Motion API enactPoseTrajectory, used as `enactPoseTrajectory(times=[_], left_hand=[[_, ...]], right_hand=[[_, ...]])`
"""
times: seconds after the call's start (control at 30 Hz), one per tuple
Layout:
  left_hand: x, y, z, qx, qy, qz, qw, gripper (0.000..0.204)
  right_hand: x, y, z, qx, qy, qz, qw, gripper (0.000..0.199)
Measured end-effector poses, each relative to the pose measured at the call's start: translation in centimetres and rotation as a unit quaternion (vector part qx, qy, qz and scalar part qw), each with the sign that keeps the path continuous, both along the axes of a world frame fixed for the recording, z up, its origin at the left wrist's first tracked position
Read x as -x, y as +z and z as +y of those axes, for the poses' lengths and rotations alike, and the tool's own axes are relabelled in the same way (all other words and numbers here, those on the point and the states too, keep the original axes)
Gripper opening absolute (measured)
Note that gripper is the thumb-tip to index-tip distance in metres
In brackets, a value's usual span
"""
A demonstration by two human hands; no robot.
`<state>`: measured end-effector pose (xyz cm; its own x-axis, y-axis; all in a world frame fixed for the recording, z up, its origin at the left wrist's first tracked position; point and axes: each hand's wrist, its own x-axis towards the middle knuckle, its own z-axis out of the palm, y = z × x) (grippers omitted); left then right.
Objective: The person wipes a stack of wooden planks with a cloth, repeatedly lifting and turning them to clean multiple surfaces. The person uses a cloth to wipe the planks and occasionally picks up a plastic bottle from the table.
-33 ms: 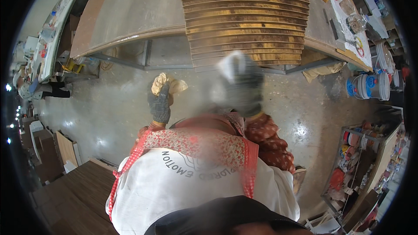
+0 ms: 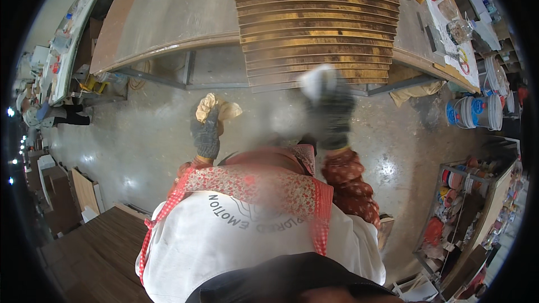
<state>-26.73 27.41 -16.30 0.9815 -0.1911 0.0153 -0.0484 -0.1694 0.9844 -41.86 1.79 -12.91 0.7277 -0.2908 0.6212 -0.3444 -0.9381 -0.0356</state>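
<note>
My left hand (image 2: 206,134), in a dark grey work glove, is closed on a crumpled tan cloth (image 2: 220,109) and held out over the concrete floor. My right hand (image 2: 332,113), also in a dark glove, is raised higher and blurred by motion. A whitish blur sits at its top, and I cannot tell its grip. Just beyond the right hand a stack of brown wooden boards (image 2: 317,22) overhangs the near edge of a long workbench (image 2: 168,17). I wear a white apron with red floral trim and red patterned sleeves.
Bottles, a red-lidded jar and tools (image 2: 449,17) crowd the bench's right end. Blue and white round containers (image 2: 471,112) and a rack of colourful items (image 2: 477,202) stand at the right. Dark wood panels (image 2: 95,247) lie at the lower left, another cluttered bench (image 2: 67,50) at far left.
</note>
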Motion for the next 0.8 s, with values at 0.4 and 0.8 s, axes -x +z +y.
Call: enactPoseTrajectory(times=[0.4,0.8], left_hand=[[-0.2,0.4,-1.5,-0.051,-0.048,-0.001,0.998,0.037],[0.3,1.8,-3.7,0.016,-0.041,-0.004,0.999,0.035]], right_hand=[[0.2,-0.3,0.2,-0.062,-0.101,-0.012,0.993,0.075],[7.7,-2.3,-12.7,-0.081,-0.309,-0.095,0.943,0.062]])
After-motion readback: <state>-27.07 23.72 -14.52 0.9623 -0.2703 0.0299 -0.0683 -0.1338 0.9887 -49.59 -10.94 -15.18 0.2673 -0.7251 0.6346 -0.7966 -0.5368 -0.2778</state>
